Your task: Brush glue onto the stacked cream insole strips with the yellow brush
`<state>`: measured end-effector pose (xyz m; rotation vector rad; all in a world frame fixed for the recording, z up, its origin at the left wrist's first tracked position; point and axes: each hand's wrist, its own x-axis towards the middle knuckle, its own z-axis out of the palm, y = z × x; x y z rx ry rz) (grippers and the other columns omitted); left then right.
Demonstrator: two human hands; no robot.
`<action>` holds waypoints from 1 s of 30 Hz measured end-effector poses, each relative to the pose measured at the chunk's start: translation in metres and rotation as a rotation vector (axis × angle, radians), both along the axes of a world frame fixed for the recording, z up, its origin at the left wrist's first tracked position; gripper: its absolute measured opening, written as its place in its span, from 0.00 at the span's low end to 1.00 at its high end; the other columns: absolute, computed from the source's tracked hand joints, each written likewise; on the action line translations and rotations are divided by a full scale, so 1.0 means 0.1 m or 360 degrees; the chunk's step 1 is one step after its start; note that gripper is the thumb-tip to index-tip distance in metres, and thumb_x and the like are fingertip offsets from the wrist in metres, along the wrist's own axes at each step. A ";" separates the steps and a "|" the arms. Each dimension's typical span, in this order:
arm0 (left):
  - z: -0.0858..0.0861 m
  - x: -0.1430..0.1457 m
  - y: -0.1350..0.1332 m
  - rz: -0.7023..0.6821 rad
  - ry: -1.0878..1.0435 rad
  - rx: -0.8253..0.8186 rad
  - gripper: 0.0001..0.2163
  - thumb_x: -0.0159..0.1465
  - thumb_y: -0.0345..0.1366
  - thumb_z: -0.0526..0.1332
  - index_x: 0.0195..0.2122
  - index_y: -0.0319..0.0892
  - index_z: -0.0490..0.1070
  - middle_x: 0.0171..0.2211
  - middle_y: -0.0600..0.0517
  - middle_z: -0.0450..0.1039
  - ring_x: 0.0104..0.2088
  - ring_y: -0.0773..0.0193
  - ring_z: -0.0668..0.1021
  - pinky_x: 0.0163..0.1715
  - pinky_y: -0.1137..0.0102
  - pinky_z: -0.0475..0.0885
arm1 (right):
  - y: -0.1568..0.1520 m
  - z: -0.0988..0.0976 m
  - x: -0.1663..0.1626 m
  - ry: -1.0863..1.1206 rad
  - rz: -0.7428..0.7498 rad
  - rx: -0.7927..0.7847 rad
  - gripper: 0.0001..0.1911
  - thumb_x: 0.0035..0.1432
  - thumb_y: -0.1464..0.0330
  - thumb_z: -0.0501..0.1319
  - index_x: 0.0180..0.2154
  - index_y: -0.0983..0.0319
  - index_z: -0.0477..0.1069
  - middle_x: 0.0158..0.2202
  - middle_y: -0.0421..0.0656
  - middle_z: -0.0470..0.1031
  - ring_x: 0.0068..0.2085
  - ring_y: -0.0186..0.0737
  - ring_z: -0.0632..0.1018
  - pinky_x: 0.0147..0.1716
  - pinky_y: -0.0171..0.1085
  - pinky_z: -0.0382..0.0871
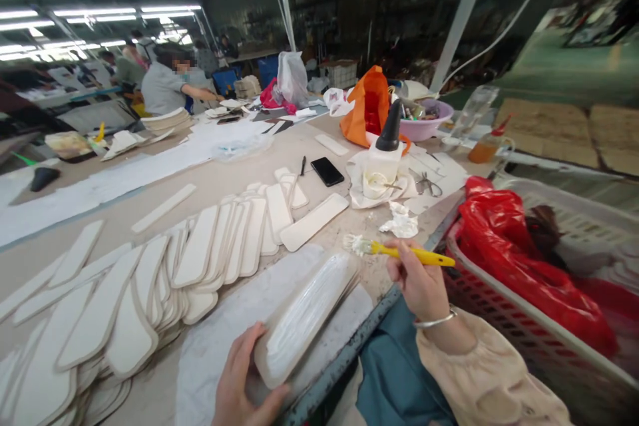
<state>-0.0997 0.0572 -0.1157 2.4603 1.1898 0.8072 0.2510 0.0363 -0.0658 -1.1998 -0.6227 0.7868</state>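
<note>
head view: right fingers [399,265] closed around yellow brush [399,252], left fingers [244,353] on insole stack [304,316]

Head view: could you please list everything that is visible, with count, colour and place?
insole pieces: many, cream, overlapping in a row across the table
glue-coated stack: one, white, near table edge, under the left hand
brush: one, yellow handle, in the right hand
glue bottle: one, white with black cone tip, mid table
phone: one, black, beside the bottle
scissors: one pair, metal, right of bottle
orange bag: one, far table
pink basin: one, far right
red bag: one, in basket at right
co-worker: one, grey top, far left
left hand: grip on stack
right hand: grip on brush
</note>
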 end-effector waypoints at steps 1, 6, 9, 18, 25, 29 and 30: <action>0.01 -0.03 0.02 -0.0021 -0.0028 -0.0020 0.37 0.56 0.52 0.64 0.63 0.43 0.56 0.55 0.40 0.70 0.54 0.46 0.74 0.50 0.54 0.74 | 0.00 -0.03 -0.01 0.0159 -0.0017 0.0080 0.18 0.59 0.52 0.60 0.38 0.61 0.68 0.15 0.32 0.62 0.15 0.27 0.57 0.14 0.29 0.46; 0.33 -0.15 0.33 -0.0053 0.0169 -0.0077 0.20 0.64 0.48 0.56 0.54 0.47 0.70 0.51 0.45 0.75 0.51 0.53 0.78 0.47 0.61 0.77 | 0.06 -0.18 -0.02 0.0590 -0.0134 0.0270 0.17 0.57 0.52 0.59 0.35 0.59 0.64 0.13 0.30 0.59 0.14 0.27 0.55 0.14 0.29 0.47; 0.67 0.03 0.73 0.0036 0.0387 0.0005 0.15 0.62 0.46 0.59 0.46 0.48 0.75 0.45 0.49 0.79 0.45 0.56 0.81 0.42 0.65 0.79 | 0.09 -0.20 0.02 0.0638 -0.0218 0.0307 0.17 0.57 0.52 0.59 0.35 0.59 0.63 0.16 0.31 0.61 0.15 0.28 0.58 0.14 0.28 0.49; 0.68 1.44 1.84 -0.0224 0.0941 0.0109 0.19 0.62 0.45 0.60 0.49 0.39 0.72 0.52 0.41 0.74 0.53 0.54 0.75 0.56 0.61 0.68 | 0.07 -0.26 0.07 0.0481 -0.0328 0.0333 0.18 0.57 0.53 0.61 0.37 0.61 0.68 0.25 0.37 0.70 0.21 0.30 0.66 0.18 0.31 0.60; 0.51 1.78 1.98 -0.0393 0.1274 0.0016 0.13 0.65 0.41 0.59 0.45 0.39 0.72 0.47 0.45 0.74 0.49 0.56 0.76 0.51 0.56 0.69 | 0.04 -0.29 0.06 0.0349 -0.0316 0.0343 0.17 0.59 0.54 0.60 0.38 0.61 0.70 0.25 0.39 0.72 0.23 0.31 0.68 0.21 0.32 0.64; 0.55 1.76 2.03 -0.0445 0.1345 -0.0070 0.14 0.65 0.42 0.59 0.48 0.40 0.70 0.49 0.47 0.72 0.48 0.58 0.75 0.49 0.55 0.72 | 0.04 -0.34 0.05 0.0276 -0.0262 0.0359 0.15 0.61 0.56 0.59 0.39 0.61 0.71 0.27 0.39 0.72 0.24 0.32 0.70 0.23 0.33 0.65; 0.56 1.76 2.04 -0.0454 0.1344 -0.0093 0.14 0.66 0.41 0.59 0.48 0.40 0.70 0.50 0.46 0.72 0.48 0.58 0.75 0.48 0.55 0.72 | 0.04 -0.35 0.04 0.0256 -0.0258 0.0368 0.14 0.61 0.57 0.59 0.39 0.60 0.71 0.27 0.39 0.73 0.24 0.32 0.70 0.23 0.33 0.66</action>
